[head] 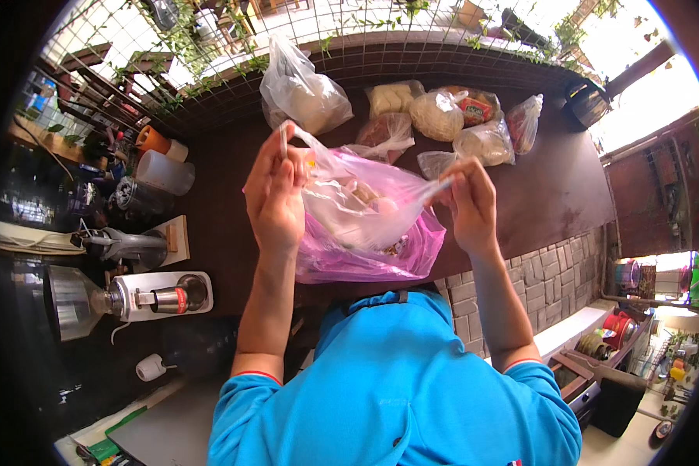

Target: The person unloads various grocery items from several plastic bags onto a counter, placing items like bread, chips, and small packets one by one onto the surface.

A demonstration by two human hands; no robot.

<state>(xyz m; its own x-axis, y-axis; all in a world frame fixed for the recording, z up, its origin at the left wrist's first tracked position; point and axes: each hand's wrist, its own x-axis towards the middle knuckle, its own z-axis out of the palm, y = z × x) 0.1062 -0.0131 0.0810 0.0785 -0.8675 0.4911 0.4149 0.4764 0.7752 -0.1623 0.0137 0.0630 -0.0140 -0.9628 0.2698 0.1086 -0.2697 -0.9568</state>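
Note:
My left hand (279,195) pinches one side of a thin clear plastic bag (355,218), with a loop of it over the fingertips. The opposite side is pinched by my right hand (470,204), so the bag's mouth is stretched between both hands. Pale and brownish items show inside it, too blurred by the film to name. Around and beneath it spreads a pink plastic bag (425,250) on the dark brown table (530,186). Beyond my hands lie a white knotted bag (311,102) and several clear bags of food, among them a round pale bundle (437,116).
An electric kettle (586,103) stands at the table's far right. Along the left are plastic containers (166,172) and a coffee grinder (163,294) with a clear hopper. A wire mesh (384,41) with vines runs along the far edge. Brick paving (544,279) shows at right.

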